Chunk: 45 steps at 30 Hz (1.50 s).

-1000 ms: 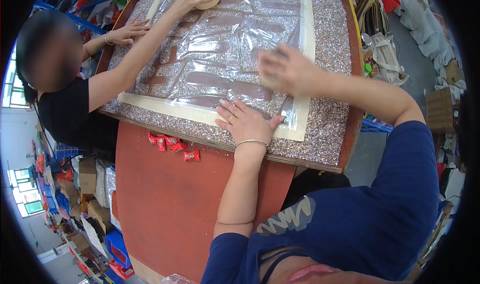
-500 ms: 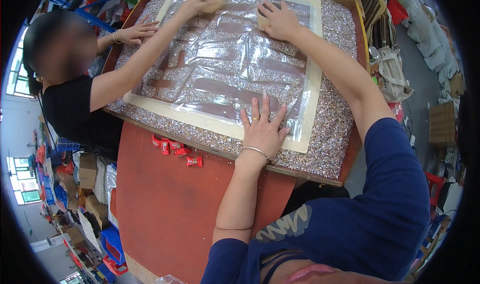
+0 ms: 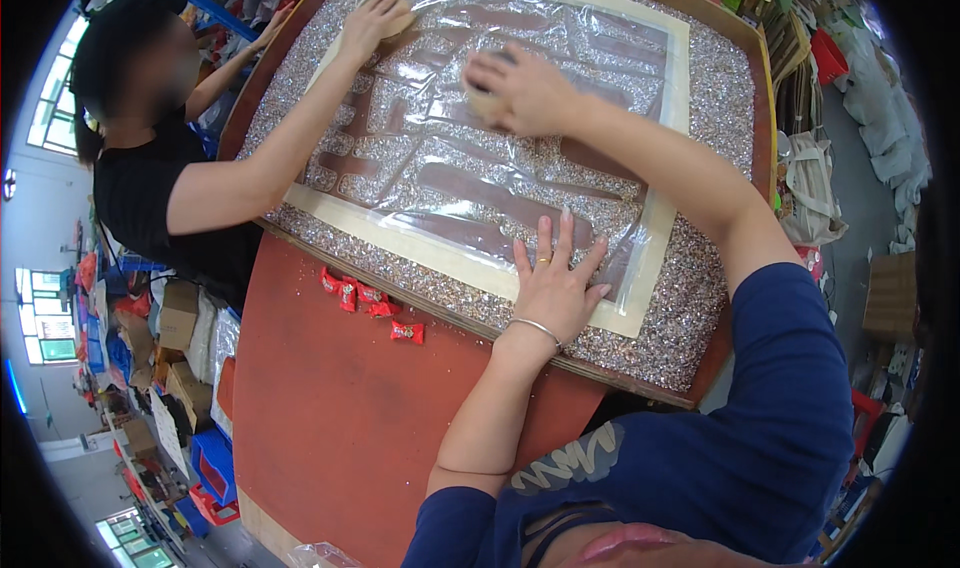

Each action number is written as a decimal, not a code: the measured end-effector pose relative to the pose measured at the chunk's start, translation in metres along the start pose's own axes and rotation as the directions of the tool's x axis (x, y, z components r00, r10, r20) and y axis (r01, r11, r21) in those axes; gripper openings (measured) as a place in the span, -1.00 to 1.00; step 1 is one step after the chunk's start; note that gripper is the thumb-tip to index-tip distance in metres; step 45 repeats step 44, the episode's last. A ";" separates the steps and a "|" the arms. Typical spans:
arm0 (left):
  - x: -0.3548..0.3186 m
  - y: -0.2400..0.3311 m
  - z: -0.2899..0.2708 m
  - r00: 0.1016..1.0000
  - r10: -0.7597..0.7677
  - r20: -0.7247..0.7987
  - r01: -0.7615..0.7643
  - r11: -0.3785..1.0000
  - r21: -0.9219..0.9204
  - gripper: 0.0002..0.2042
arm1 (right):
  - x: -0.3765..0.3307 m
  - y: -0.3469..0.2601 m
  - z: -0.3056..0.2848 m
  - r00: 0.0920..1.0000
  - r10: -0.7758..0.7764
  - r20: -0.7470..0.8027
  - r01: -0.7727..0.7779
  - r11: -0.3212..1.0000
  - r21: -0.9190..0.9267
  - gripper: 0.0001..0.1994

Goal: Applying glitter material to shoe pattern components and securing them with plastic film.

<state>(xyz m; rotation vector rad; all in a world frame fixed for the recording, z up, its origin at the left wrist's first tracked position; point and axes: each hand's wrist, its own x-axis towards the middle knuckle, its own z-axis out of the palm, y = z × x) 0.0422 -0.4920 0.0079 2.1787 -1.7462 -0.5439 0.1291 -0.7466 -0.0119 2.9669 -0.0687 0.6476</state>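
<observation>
My left hand lies flat, fingers spread, on the near right part of a clear plastic sheet with a beige border. The sheet covers a cutout pattern of brown shapes and sparkling chips. Farther up, my right hand is curled over a tan sponge-like pad against the sheet; motion blurs its fingers. At the far left of the sheet, a co-worker's hand presses a similar tan pad.
A shallow wooden tray full of glittering chips surrounds the sheet. Several red wrapped candies lie on the reddish table. The co-worker stands at the left. A canvas bag and a cardboard box are at right.
My right hand has swept left and nearer with the pad. The co-worker's pad hand has moved left along the sheet; their other hand has left the near side. The whole view has shifted slightly.
</observation>
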 end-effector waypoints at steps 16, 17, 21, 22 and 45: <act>-0.002 -0.004 0.004 1.000 0.006 -0.028 -0.005 1.000 0.013 -0.47 | 0.043 -0.057 0.000 0.998 0.069 -0.001 -0.068 0.998 0.005 -0.48; -0.001 -0.004 0.005 0.999 0.003 -0.043 -0.003 1.000 0.011 -0.46 | 0.050 -0.042 0.006 0.998 0.066 -0.002 -0.066 0.998 0.005 -0.48; 0.002 -0.001 0.000 1.000 0.018 -0.010 -0.018 1.000 -0.017 -0.45 | 0.072 0.019 0.010 0.892 0.419 0.170 -0.381 0.899 -0.218 -0.47; 0.000 -0.002 0.001 1.000 0.016 -0.010 -0.016 1.000 -0.013 -0.45 | 0.072 0.008 0.011 0.902 0.407 0.144 -0.367 0.899 -0.241 -0.49; 0.001 -0.004 0.003 1.000 -0.022 0.011 0.021 0.998 0.062 -0.43 | 0.019 0.069 0.008 0.862 0.506 -0.021 -0.504 0.854 -0.128 -0.37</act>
